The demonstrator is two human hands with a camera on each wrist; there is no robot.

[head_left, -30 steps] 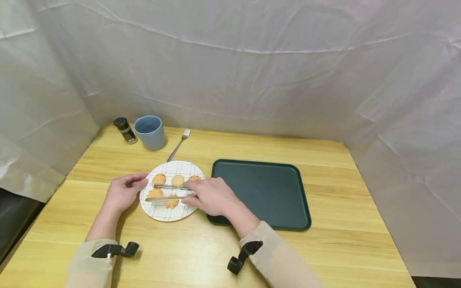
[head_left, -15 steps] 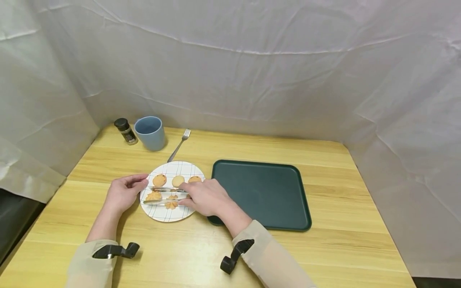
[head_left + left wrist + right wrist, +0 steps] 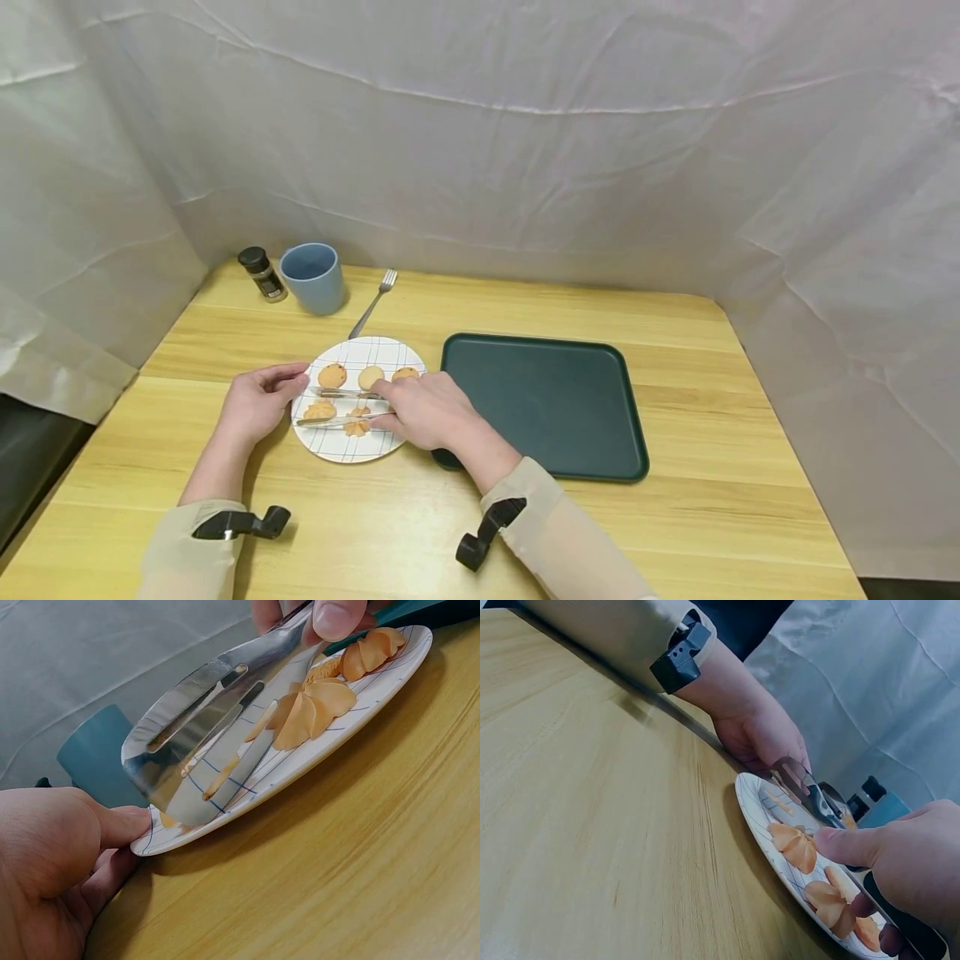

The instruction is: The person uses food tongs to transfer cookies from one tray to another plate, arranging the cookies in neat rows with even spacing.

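My left hand (image 3: 253,404) pinches the left rim of a white checked plate (image 3: 337,447), thumb on top in the left wrist view. My right hand (image 3: 431,408) grips metal tongs (image 3: 202,709) with slotted ends, reaching leftward low over the plate. Between the spread tong arms lies a cookie (image 3: 318,410) at the plate's left side; the near arm crosses its edge. A petal-shaped cookie (image 3: 315,712) sits under the near arm. Behind the tongs are a speckled round cookie (image 3: 332,376), a pale round cookie (image 3: 371,377) and another (image 3: 406,372). My right hand partly hides one more cookie.
A dark green tray (image 3: 543,400) lies right of the plate, its left part under my right forearm. Behind the plate are a fork (image 3: 372,303), a blue cup (image 3: 315,287) and a black-capped spice jar (image 3: 262,273). Grey cloth (image 3: 480,167) walls the table.
My right hand has shifted slightly left and nearer me with the tongs, mostly in the first half second. The left hand and plate have stayed in place.
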